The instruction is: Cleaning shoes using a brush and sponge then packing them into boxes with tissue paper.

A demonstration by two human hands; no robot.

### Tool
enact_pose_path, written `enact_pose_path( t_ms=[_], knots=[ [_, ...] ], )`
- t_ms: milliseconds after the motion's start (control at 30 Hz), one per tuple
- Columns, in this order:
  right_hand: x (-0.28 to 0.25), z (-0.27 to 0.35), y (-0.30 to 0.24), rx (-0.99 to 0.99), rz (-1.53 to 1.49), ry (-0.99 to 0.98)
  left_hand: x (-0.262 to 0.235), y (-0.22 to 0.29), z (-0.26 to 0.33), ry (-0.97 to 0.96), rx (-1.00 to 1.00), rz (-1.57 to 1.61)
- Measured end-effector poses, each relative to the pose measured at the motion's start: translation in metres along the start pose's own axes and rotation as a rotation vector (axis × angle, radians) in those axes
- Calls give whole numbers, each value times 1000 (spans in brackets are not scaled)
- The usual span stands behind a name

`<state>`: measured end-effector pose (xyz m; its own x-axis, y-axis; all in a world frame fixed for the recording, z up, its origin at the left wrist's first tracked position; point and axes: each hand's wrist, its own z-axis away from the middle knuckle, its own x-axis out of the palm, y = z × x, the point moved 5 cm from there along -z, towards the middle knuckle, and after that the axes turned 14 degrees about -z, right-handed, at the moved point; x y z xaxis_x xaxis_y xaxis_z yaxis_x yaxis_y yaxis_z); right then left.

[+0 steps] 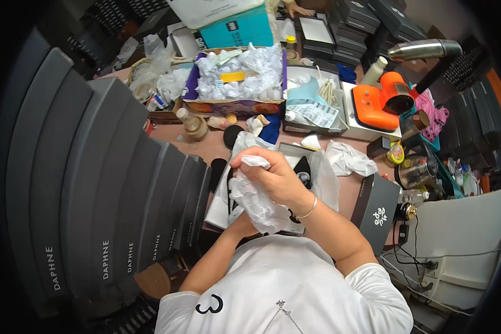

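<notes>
My right hand (273, 177) is closed on a crumpled sheet of white tissue paper (254, 201), which hangs down from it. Below and behind that paper is my left hand (242, 225), its fingers hidden. Both hands are over an open shoe box (217, 207) in front of me. Inside it, to the right of my right hand, a black pointed shoe (303, 168) shows in part beside more white paper (325, 181). The dark grey box lid (375, 214) leans at the right, printed in white.
Tall stacks of grey shoe boxes (103, 183) line the left. Across the pink table stand a purple carton (234, 106) of crumpled paper, a box of small items (317, 103) and an orange device (376, 103). A glass jug (416, 170) is at the right. Another person's hand (298, 9) shows at the back.
</notes>
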<state>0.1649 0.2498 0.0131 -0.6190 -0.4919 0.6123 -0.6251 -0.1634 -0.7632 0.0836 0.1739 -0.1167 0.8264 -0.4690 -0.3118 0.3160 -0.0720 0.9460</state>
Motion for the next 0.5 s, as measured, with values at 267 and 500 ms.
enact_pose_path(
  t_ms=[267, 500],
  knots=[
    [-2, 31, -42, -257, 961, -144, -89, 61, -31, 780, 30, -240],
    [-88, 72, 5, -206, 563, 417, -89, 106, -20, 797, 423, -446]
  ],
)
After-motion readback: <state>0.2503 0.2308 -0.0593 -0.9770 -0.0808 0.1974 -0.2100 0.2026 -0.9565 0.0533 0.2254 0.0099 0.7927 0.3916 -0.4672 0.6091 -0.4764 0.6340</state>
